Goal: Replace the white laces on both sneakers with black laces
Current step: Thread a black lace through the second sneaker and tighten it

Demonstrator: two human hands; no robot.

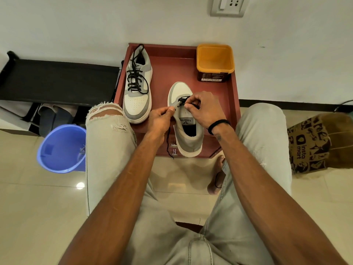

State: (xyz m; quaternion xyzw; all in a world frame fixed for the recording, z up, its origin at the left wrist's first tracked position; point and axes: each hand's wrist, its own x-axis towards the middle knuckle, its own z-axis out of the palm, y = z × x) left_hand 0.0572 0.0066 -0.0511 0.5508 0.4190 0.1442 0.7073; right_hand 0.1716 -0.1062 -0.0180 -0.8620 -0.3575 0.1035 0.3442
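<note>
Black lace (183,99) is threaded only through the lowest eyelets of the near sneaker (186,119), so I judge this second shoe as early in relacing; the far sneaker (138,83) already carries a full black lacing with loose ends. Both shoes sit on the red table (232,96), between my knees and the wall. My left hand (160,119) is closed in a pinch at the shoe's left eyelet edge, gripping the flap or the lace there; I cannot tell which. A free lace end (169,142) hangs below that hand, past the table edge. My right hand (205,109) is curled, thumb and forefinger pinched on the lace at the right eyelet row. Risks, as I judge them: the hanging end is slack and could be drawn out of its eyelet if the right side is pulled hard; uneven pulls would leave one end too short to finish the upper eyelets; the tip could miss or skip an eyelet because my fingers hide the row; the near sneaker's heel overhangs the front edge slightly, so a downward tug could tip it off. Orientation: the near sneaker's long axis runs roughly front to back, toe toward the wall, heel toward me, tilted slightly left at the toe. The far sneaker lies reversed, toe toward me.
</note>
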